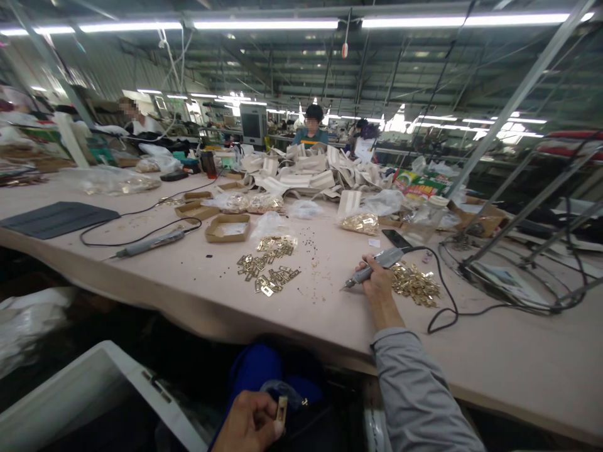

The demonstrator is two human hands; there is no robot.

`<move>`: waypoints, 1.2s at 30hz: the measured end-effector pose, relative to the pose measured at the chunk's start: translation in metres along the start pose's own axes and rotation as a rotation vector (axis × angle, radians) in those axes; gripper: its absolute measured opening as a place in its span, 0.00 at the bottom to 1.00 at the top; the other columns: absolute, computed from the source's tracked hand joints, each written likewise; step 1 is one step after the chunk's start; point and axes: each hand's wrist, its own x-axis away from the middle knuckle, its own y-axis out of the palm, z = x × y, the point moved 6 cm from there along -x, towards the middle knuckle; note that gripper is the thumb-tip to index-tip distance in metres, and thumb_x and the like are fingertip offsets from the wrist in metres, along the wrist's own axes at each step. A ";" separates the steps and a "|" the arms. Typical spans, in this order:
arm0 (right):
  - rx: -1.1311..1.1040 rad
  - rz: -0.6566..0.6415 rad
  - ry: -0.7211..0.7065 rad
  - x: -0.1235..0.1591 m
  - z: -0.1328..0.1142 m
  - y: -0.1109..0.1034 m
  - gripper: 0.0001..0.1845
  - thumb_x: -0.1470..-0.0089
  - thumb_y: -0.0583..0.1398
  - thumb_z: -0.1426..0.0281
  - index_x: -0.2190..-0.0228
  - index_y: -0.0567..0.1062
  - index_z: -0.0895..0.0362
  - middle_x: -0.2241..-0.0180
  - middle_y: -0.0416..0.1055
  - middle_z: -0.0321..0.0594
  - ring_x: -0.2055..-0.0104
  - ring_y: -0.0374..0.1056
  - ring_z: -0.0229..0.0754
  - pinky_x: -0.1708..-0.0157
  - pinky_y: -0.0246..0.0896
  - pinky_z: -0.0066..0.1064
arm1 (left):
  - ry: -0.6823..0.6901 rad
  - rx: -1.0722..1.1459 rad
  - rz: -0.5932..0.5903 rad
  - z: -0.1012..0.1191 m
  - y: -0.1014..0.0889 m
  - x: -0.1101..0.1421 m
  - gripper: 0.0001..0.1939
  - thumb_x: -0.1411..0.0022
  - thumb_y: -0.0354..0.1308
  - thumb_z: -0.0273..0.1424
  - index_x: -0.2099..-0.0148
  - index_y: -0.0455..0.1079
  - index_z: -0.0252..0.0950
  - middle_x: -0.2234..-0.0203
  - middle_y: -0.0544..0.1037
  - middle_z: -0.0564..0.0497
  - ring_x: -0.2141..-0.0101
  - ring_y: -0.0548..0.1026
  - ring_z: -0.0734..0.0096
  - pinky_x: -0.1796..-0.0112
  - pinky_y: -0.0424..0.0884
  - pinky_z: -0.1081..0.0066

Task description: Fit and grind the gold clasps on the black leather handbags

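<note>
My right hand (378, 290) is closed around a grey electric screwdriver (366, 271), which lies tilted low over the table with its tip to the left. From its back end a black cable runs right. Low in front of my lap, my left hand (249, 422) pinches a small gold metal plate with a slot (281, 409). A pile of gold metal pieces (415, 284) lies just right of my right hand. Slotted gold plates (277, 279) are spread at mid-table, with tiny screws (315, 276) scattered beside them.
A second electric screwdriver (149, 243) and a dark mat (59, 218) lie at left. Cardboard trays (228, 228) stand behind the plates. Pale strips (311, 171) are heaped farther back, near a seated person (311, 132). A metal frame (513, 232) stands right; a white bin (108, 389) is below left.
</note>
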 end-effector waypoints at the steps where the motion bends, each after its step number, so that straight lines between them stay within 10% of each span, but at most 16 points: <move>1: -0.003 0.002 -0.001 0.000 0.000 0.000 0.24 0.63 0.75 0.68 0.67 0.70 0.57 0.71 0.72 0.33 0.75 0.66 0.33 0.77 0.70 0.28 | -0.008 0.006 -0.017 -0.001 0.002 -0.001 0.13 0.52 0.63 0.38 0.69 0.76 0.32 0.75 0.73 0.51 0.71 0.68 0.66 0.67 0.62 0.69; 36: -0.038 -0.001 0.016 0.002 -0.006 0.000 0.27 0.64 0.75 0.69 0.65 0.68 0.57 0.71 0.71 0.31 0.74 0.66 0.33 0.75 0.68 0.28 | 0.002 0.344 -0.068 -0.029 0.012 -0.022 0.21 0.53 0.70 0.44 0.69 0.77 0.29 0.82 0.74 0.50 0.82 0.67 0.76 0.79 0.60 0.75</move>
